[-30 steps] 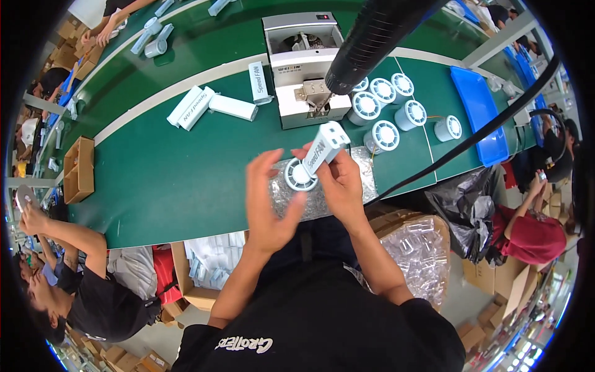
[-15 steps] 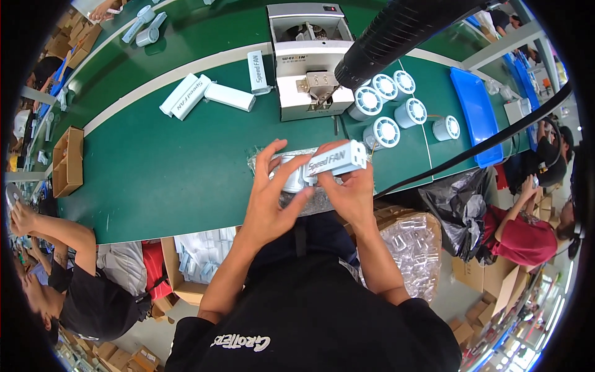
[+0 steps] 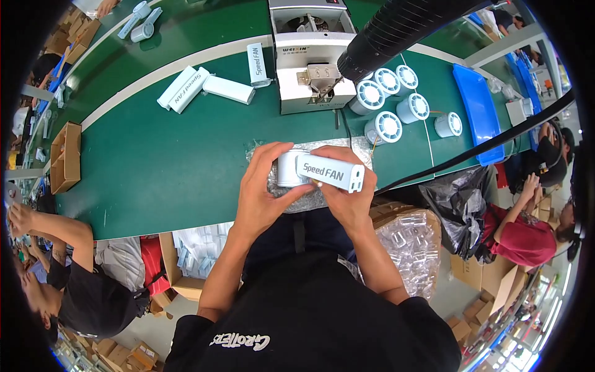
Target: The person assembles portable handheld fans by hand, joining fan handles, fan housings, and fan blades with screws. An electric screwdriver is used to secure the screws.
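Over a clear bubble-wrap sheet (image 3: 361, 147) at the table's near edge, I hold a pale blue handheld fan in both hands. My left hand (image 3: 255, 189) has its fingers and thumb curled around the round fan head (image 3: 289, 168). Around the long boxy handle (image 3: 323, 170) my right hand (image 3: 352, 201) is closed, the handle's slotted end pointing right. Head and handle meet between my hands; whether they are fastened I cannot tell. Several more fan heads (image 3: 384, 127) stand at the right, some with thin wires. Loose handle casings (image 3: 228, 90) lie at the back left.
A grey and white benchtop machine (image 3: 316, 59) stands at the back centre, beside a thick black hose (image 3: 396, 40). A blue tray (image 3: 478, 118) lies right, crossed by a black cable (image 3: 458, 162). A cardboard box (image 3: 66, 158) sits left. Co-workers are at both sides.
My left fingers have closed in around the fan head, where they were spread before. The handle has turned, its slotted end swinging down toward me.
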The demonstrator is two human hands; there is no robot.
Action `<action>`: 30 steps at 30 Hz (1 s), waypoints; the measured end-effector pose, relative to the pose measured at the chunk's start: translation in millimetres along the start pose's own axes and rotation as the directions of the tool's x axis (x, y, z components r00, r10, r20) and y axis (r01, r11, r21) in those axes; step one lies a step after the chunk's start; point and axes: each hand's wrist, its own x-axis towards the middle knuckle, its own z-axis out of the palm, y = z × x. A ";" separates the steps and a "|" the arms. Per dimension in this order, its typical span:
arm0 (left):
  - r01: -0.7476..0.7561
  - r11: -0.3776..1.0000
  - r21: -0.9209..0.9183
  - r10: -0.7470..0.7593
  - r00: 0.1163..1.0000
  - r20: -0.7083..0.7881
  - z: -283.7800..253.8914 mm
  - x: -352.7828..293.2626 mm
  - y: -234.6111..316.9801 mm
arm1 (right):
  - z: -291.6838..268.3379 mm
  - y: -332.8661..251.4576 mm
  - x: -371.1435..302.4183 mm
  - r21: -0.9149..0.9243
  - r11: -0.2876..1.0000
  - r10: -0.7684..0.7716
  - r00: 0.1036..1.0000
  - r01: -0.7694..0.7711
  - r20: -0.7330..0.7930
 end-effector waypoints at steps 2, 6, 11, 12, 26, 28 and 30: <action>0.005 1.000 -0.006 -0.005 1.000 -0.008 0.3 -0.5 -0.9 | 0.9 -4.0 -2.3 0.023 0.999 0.039 0.999 -0.039 0.004; 0.009 0.999 -0.037 -0.009 1.000 -0.008 0.4 -1.4 -3.1 | -0.1 -5.8 -1.7 0.078 0.992 0.103 0.994 -0.104 0.023; -0.108 0.986 0.130 0.110 0.994 -0.009 1.0 6.1 9.1 | -5.4 -6.8 0.1 0.090 0.983 0.154 0.983 -0.163 0.099; -0.156 0.978 0.135 0.148 0.987 0.070 -0.6 8.8 4.4 | -6.1 -8.9 -0.1 0.072 0.983 0.159 0.976 -0.171 0.149; -0.010 0.998 -0.067 0.002 0.992 -0.124 4.2 13.3 -9.8 | 4.2 -85.6 141.0 0.395 0.863 -0.149 0.905 0.316 -0.399; 0.011 0.999 -0.038 -0.020 0.967 -0.256 2.3 11.5 -11.2 | -6.9 -90.1 128.7 0.449 0.801 -0.166 0.868 0.395 -0.468; 0.046 0.999 -0.028 -0.051 0.968 -0.246 2.4 14.5 -17.2 | -21.9 -88.8 134.0 0.385 0.806 -0.261 0.854 0.449 -0.450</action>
